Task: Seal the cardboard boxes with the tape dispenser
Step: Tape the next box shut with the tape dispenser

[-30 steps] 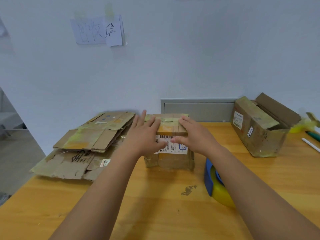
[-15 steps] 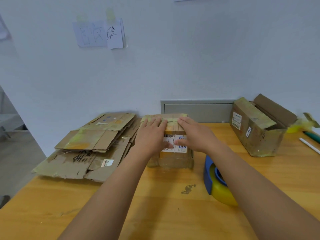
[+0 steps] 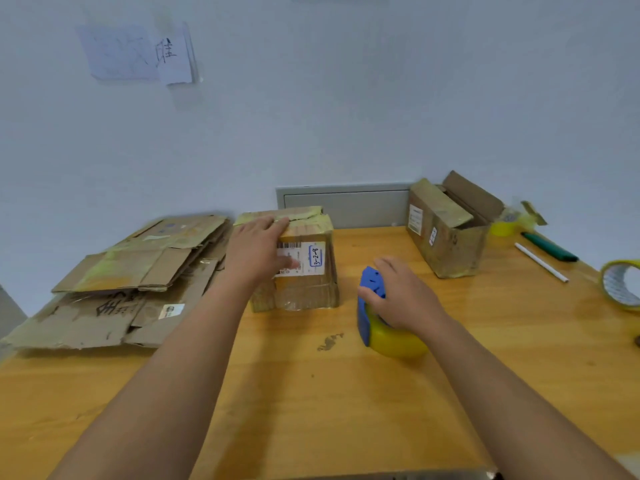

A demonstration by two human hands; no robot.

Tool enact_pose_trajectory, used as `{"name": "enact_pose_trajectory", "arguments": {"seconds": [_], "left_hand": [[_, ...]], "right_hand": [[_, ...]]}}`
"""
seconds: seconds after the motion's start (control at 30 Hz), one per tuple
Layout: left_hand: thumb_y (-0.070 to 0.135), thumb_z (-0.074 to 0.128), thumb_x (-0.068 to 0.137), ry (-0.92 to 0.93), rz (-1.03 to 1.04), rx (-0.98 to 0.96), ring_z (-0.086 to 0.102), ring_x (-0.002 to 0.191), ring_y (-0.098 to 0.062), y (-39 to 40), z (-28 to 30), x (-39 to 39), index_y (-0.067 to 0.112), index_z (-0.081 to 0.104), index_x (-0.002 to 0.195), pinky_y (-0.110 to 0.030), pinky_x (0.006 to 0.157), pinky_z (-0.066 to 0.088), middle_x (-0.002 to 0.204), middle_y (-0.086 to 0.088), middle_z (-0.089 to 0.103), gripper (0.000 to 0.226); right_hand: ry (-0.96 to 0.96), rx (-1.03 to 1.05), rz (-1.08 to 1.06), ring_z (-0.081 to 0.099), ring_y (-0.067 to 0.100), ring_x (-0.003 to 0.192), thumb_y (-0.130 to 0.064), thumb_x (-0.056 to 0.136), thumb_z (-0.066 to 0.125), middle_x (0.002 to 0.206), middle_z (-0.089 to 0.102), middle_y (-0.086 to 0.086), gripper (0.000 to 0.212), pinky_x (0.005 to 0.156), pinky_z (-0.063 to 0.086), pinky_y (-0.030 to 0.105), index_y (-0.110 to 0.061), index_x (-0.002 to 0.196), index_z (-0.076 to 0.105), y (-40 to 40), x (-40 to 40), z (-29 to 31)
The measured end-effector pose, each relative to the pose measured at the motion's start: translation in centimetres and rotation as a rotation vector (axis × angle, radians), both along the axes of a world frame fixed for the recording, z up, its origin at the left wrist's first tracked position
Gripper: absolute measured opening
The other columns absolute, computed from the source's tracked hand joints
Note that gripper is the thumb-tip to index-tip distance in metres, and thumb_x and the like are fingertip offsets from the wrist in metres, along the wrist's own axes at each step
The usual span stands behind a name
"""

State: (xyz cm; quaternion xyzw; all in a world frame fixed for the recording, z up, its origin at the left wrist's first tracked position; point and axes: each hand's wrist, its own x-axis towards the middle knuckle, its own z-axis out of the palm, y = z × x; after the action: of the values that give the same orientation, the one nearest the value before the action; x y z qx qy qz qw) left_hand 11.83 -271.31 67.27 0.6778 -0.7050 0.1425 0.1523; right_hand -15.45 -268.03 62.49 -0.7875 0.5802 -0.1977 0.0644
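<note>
We see a wooden table (image 3: 311, 393) with a stack of flattened cardboard (image 3: 131, 271) lying at its left. An open box (image 3: 446, 230) stands at the right, well apart from the small closed box (image 3: 304, 261) near the middle. The left hand (image 3: 256, 252) rests flat on that box's top edge — fingers straight, thumb against the label. Just beside the box, the right hand (image 3: 401, 294) curls round the blue-and-yellow tape dispenser (image 3: 377, 323) on the table. A spare tape roll (image 3: 621, 284) sits far right.

Likely a packing workroom — wooden table (image 3: 311, 393), flattened cardboard (image 3: 138, 271), spare tape roll (image 3: 621, 284), handwritten wall notes (image 3: 138, 53).
</note>
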Motion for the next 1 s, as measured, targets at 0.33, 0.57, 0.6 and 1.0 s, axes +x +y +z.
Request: {"name": "enact_pose_trajectory", "arguments": {"seconds": [0.33,0.57,0.6,1.0], "left_hand": [[0.07,0.071,0.072,0.006,0.011,0.002,0.033,0.144,-0.024,0.7,-0.2,-0.2,0.033,0.031,0.153,-0.047,0.116,0.024,0.157,0.0,0.037,0.098],[0.069,0.07,0.074,0.003,0.003,0.004,0.032,0.144,-0.022,1.0,-0.2,-0.1,0.033,0.028,0.153,-0.046,0.116,0.023,0.157,0.001,0.035,0.097],[0.069,0.07,0.074,0.003,0.0,0.005,0.032,0.144,-0.022,1.1,-0.2,-0.1,0.033,0.028,0.154,-0.046,0.116,0.022,0.158,0.001,0.035,0.097],[0.072,0.068,0.073,0.001,-0.033,0.009,0.036,0.141,-0.021,0.2,-0.5,0.5,0.035,0.027,0.153,-0.046,0.114,0.026,0.157,0.004,0.035,0.096]], "right_hand": [[0.176,0.085,-0.149,0.063,0.024,0.101,-0.077,0.085,0.047,0.107,0.067,0.0,0.091,0.103,0.037,0.041,-0.014,0.147,0.029,3.1,0.9,-4.7],[0.232,0.005,-0.257,0.054,0.016,0.067,-0.057,0.095,0.046,0.066,0.051,-0.008,0.038,0.077,0.031,0.036,-0.019,0.095,0.051,2.6,2.1,-5.0],[0.203,-0.015,-0.263,0.053,0.014,0.065,-0.056,0.095,0.047,0.065,0.051,-0.009,0.036,0.076,0.031,0.036,-0.021,0.091,0.049,2.6,2.1,-5.0],[-0.469,-0.333,0.014,0.047,0.017,0.087,-0.038,0.094,0.065,0.09,0.054,-0.005,0.024,0.1,0.035,0.046,-0.017,0.097,0.054,2.4,2.2,4.3]]}}
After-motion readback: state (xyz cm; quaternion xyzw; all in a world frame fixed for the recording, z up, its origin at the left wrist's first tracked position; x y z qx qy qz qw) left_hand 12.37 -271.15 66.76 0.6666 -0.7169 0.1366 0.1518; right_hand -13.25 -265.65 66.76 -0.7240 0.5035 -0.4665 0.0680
